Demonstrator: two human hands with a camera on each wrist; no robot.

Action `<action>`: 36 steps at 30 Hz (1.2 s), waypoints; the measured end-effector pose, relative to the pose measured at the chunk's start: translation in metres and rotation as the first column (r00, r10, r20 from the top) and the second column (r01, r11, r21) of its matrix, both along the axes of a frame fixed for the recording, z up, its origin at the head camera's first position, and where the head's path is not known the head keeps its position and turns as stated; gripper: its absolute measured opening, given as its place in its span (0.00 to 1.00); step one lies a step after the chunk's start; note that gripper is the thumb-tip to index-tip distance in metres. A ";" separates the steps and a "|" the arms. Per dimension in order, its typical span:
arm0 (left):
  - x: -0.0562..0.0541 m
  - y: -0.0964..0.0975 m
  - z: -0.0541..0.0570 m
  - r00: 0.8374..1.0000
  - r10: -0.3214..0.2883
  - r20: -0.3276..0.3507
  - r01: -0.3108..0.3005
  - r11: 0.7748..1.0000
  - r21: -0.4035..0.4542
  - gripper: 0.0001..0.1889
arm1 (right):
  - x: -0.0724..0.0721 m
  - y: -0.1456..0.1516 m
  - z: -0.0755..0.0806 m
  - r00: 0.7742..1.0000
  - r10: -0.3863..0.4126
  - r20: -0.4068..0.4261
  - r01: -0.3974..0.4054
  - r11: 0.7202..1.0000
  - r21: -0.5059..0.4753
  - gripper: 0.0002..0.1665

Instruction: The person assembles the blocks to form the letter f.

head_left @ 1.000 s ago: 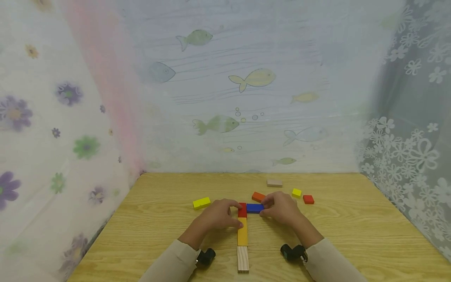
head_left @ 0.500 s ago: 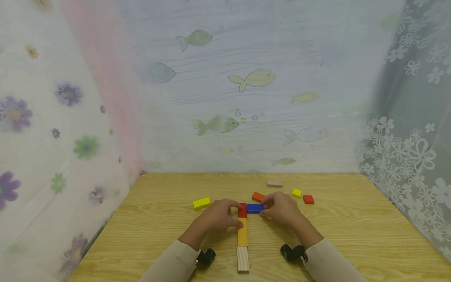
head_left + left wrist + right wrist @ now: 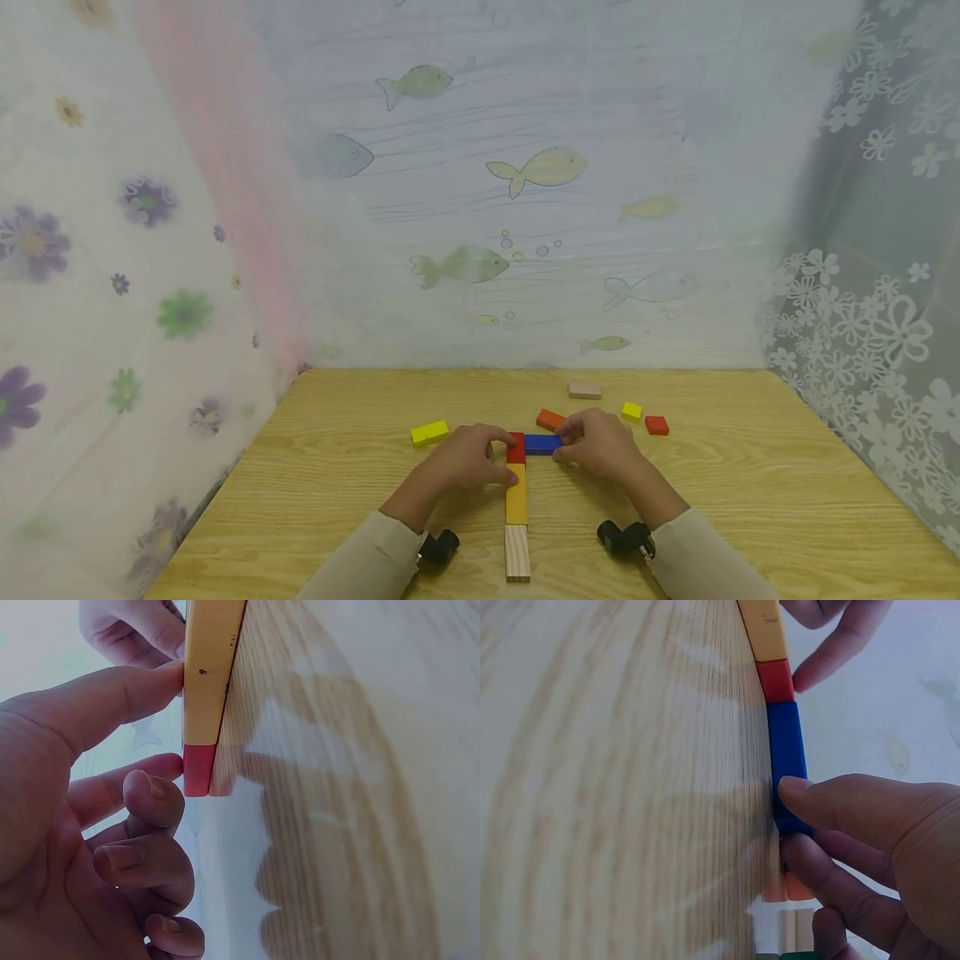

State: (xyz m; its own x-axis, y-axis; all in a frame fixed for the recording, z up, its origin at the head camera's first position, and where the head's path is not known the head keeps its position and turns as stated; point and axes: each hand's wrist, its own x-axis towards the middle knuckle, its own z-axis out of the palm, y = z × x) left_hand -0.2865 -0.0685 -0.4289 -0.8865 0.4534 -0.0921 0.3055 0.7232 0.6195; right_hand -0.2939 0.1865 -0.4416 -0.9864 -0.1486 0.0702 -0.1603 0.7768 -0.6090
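Observation:
A row of wooden blocks runs away from me: a plain one (image 3: 517, 554), an orange-yellow one (image 3: 516, 504) and a red one (image 3: 516, 455). From the red block's right side a blue block (image 3: 542, 445) extends, its near end against the red. My left hand (image 3: 467, 456) touches the row with thumb on the orange-yellow block and index finger on the red; its other fingers curl loosely, holding nothing. My right hand (image 3: 600, 444) pinches the blue block's right end, thumb (image 3: 799, 793) on its side and a finger at its end face.
Behind the blue block lies an orange-red block (image 3: 550, 419), partly hidden. Farther off are a pale block (image 3: 584, 391), a small yellow one (image 3: 632, 412) and a red one (image 3: 657, 425). A long yellow block (image 3: 430, 433) lies left. Green (image 3: 801, 955) peeks out low in the right wrist view.

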 end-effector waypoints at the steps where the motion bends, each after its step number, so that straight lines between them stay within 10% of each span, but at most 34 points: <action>1: 0.000 0.000 0.000 1.000 0.000 0.000 0.000 1.000 -0.002 0.29 | 0.000 0.000 0.000 1.000 0.001 0.000 -0.001 1.000 0.000 0.16; 24: 0.000 0.000 0.000 1.000 -0.008 0.019 0.007 0.999 0.045 0.28 | -0.001 0.000 -0.001 1.000 -0.010 0.004 0.010 1.000 0.016 0.17; 36: -0.005 -0.010 0.010 0.994 0.058 -0.095 -0.053 0.997 0.052 0.29 | -0.002 0.002 -0.001 1.000 0.006 -0.006 -0.006 1.000 -0.010 0.16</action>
